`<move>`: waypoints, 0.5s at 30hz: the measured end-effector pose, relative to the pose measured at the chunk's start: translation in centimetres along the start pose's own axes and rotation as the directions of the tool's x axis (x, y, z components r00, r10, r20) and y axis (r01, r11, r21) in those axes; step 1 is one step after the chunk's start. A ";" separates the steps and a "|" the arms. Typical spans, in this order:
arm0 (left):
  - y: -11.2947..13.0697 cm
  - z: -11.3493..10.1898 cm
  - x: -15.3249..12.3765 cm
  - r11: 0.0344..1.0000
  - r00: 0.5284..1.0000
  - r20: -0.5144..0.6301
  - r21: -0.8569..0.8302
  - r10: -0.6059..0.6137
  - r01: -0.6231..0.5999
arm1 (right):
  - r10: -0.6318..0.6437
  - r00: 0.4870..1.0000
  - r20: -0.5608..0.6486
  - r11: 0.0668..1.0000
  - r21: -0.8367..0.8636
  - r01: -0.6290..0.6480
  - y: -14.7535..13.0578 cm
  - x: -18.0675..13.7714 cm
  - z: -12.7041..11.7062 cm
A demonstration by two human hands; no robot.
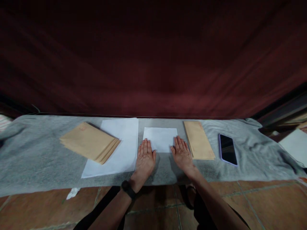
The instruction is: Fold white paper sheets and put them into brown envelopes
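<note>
A small white sheet of paper, perhaps folded, lies flat in front of me. My left hand rests palm down at its lower left corner, fingers stretched out. At the lower right corner lies my right hand, also flat with fingers extended. Just right of that hand is a stack of brown envelopes. Left of my left hand are larger white sheets, partly covered by a fanned stack of brown envelopes.
A grey cloth covers the long low surface. A phone in a purple case lies at the right. Behind hangs a dark red curtain. A crumpled white scrap is on the tiled floor.
</note>
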State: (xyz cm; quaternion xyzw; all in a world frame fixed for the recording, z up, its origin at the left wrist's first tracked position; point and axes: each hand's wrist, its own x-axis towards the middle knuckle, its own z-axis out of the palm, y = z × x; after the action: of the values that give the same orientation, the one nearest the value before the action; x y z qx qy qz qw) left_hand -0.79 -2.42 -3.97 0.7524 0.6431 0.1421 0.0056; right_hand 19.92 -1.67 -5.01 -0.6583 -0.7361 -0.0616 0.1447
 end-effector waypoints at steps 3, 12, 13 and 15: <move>-0.4 -0.9 0.3 0.998 0.997 0.042 0.034 0.059 -0.060 | -0.003 1.000 0.000 1.000 -0.002 0.003 0.3 -0.2 -0.5; -1.0 -2.9 1.0 0.934 0.911 0.228 0.023 0.344 -0.358 | -0.151 0.977 0.150 0.985 0.112 0.135 0.1 -0.2 -1.2; -0.9 -3.2 1.1 0.932 0.908 0.233 0.025 0.347 -0.362 | -0.153 0.977 0.150 0.984 0.113 0.137 0.2 -0.1 -1.3; -0.6 -3.6 1.4 0.930 0.906 0.247 0.039 0.344 -0.364 | -0.163 0.975 0.149 0.983 0.112 0.147 0.4 0.1 -1.4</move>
State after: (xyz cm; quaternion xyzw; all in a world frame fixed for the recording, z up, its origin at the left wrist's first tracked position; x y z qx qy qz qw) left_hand -2.04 -1.63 -0.31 0.8678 0.4958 0.0232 0.0241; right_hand 20.51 -1.95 -3.70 -0.5937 -0.7964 0.0165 0.1139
